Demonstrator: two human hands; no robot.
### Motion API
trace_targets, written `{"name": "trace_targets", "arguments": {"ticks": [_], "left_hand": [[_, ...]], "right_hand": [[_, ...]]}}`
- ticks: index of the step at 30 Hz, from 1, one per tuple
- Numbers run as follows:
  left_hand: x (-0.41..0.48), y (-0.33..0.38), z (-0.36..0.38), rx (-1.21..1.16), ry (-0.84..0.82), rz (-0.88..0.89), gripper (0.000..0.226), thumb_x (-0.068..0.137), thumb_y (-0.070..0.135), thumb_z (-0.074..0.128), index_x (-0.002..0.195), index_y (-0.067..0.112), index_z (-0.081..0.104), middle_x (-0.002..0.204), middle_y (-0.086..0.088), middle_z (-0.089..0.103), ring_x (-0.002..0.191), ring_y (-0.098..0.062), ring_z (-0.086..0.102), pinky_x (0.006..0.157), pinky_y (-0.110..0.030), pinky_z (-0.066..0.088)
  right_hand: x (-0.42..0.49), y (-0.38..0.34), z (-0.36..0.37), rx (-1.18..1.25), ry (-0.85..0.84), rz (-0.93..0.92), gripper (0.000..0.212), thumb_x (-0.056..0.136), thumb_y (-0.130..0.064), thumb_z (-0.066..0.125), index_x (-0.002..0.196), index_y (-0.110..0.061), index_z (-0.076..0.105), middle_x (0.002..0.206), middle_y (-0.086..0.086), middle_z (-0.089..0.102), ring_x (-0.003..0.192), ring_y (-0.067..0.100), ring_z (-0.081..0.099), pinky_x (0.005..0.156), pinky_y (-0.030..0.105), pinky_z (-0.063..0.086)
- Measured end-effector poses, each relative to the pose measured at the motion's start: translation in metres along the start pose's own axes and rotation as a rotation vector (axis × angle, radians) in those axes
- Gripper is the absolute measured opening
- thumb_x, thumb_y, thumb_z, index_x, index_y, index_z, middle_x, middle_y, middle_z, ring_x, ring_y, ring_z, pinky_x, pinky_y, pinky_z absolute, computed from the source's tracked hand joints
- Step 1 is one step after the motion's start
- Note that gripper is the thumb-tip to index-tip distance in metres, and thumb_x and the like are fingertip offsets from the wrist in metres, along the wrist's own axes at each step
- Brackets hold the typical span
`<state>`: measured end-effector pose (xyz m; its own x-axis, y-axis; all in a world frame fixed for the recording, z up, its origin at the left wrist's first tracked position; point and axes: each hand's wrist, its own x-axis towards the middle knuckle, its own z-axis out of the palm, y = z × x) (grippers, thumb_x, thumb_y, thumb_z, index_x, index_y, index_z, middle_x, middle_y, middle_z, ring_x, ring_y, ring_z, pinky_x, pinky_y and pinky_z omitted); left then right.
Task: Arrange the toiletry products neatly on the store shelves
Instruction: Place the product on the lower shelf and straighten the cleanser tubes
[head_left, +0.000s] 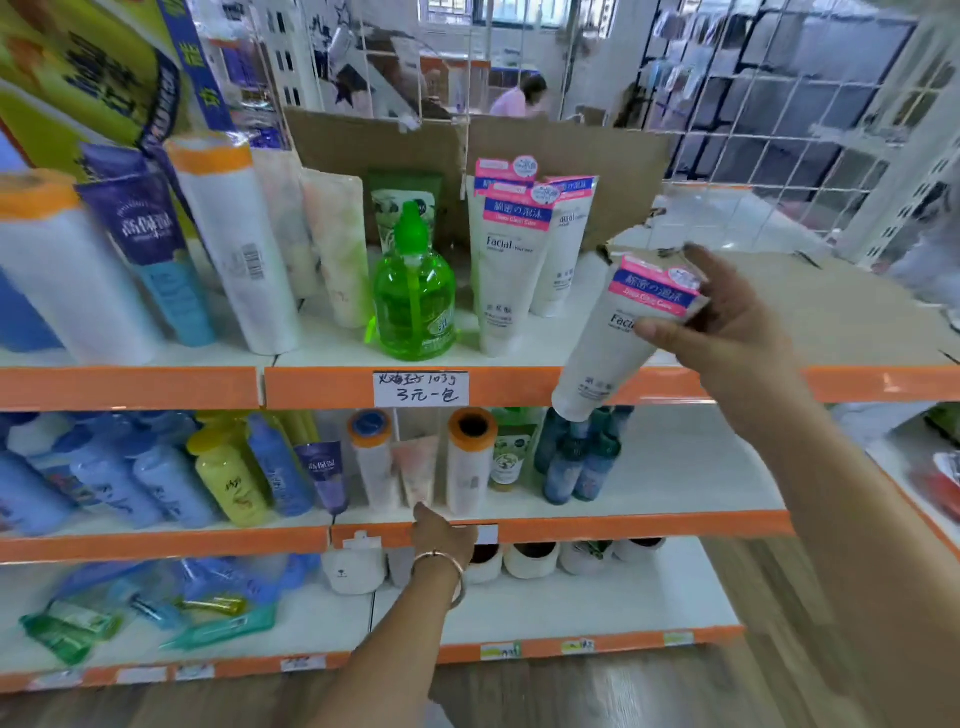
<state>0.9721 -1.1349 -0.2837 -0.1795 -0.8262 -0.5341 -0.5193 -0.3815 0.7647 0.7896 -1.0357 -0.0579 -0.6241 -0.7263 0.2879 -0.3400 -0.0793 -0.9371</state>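
Toiletry products already fill most of the top shelf (322, 387): tall white bottles, a green pump bottle (414, 291) and a small cluster of white facial cleanser tubes (511, 260) standing cap-down just right of it. One more facial cleanser tube (618, 332) is off the shelf, tilted in the air in front of the top shelf's orange edge, pinched near its pink-and-blue crimped end by the fingers of the right hand (727, 322). The left hand (441, 535) rests on the front lip of the middle shelf (623, 525), fingers curled loosely and grasping nothing that I can make out. To my eye the job is partway: the left stretches look stocked, though several bottles lean, while the right side of the top and middle shelves stands bare. The held tube seems meant to join its cluster, and the packets lying loose on the bottom shelf (571, 618) still look unsorted.
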Motion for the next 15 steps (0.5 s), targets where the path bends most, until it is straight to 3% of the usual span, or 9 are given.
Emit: {"name": "trace_targets", "arguments": {"ticks": [3,6,9,12,13,15], "left_hand": [[-0.009,0.009,-0.016,-0.057,-0.015,-0.065,0.073,0.080,0.002,0.063,0.141,-0.006,0.023,0.143,-0.026,0.039,0.129,-0.039,0.042,0.109,-0.043,0.039],[-0.019,0.014,-0.030,-0.111,-0.025,-0.092,0.057,0.079,-0.003,0.060,0.131,-0.007,0.038,0.130,-0.028,0.052,0.118,-0.041,0.053,0.095,-0.043,0.048],[-0.036,0.023,-0.047,-0.122,-0.056,-0.067,0.029,0.081,-0.005,0.056,0.108,-0.005,0.046,0.119,-0.027,0.057,0.102,-0.035,0.057,0.079,-0.036,0.045],[-0.044,0.029,-0.062,-0.058,-0.076,-0.019,0.017,0.087,-0.003,0.053,0.104,-0.005,0.051,0.110,-0.020,0.057,0.097,-0.031,0.057,0.073,-0.030,0.041],[-0.045,0.030,-0.066,-0.019,-0.077,-0.008,0.017,0.089,0.000,0.052,0.105,-0.005,0.051,0.099,-0.015,0.055,0.088,-0.027,0.056,0.066,-0.028,0.040],[-0.042,0.029,-0.071,-0.003,-0.045,-0.010,0.037,0.089,0.005,0.051,0.123,-0.005,0.043,0.087,-0.011,0.050,0.073,-0.024,0.051,0.051,-0.026,0.035]], "right_hand": [[0.022,-0.016,0.011,-0.008,0.003,0.032,0.068,0.081,0.000,0.067,0.140,-0.012,0.036,0.097,-0.005,0.060,0.064,-0.012,0.057,0.050,0.002,0.042],[0.043,-0.024,0.022,-0.008,-0.032,0.062,0.048,0.083,0.000,0.065,0.128,-0.005,0.049,0.092,-0.003,0.065,0.065,-0.006,0.058,0.051,0.006,0.043],[0.062,-0.030,0.029,0.021,-0.039,0.068,0.037,0.083,0.001,0.064,0.116,-0.012,0.054,0.101,0.005,0.065,0.070,-0.001,0.059,0.057,0.011,0.044],[0.075,-0.030,0.031,-0.061,-0.075,0.022,0.038,0.083,0.005,0.061,0.117,-0.010,0.055,0.095,0.006,0.063,0.054,-0.012,0.056,0.051,0.008,0.041],[0.077,-0.029,0.031,-0.084,-0.075,0.024,0.041,0.084,0.006,0.060,0.122,-0.008,0.054,0.094,0.007,0.062,0.047,-0.013,0.053,0.046,0.006,0.040],[0.081,-0.024,0.032,-0.096,-0.072,0.039,0.040,0.086,0.005,0.058,0.124,-0.006,0.053,0.095,0.009,0.061,0.041,-0.015,0.050,0.041,0.003,0.038]]}}
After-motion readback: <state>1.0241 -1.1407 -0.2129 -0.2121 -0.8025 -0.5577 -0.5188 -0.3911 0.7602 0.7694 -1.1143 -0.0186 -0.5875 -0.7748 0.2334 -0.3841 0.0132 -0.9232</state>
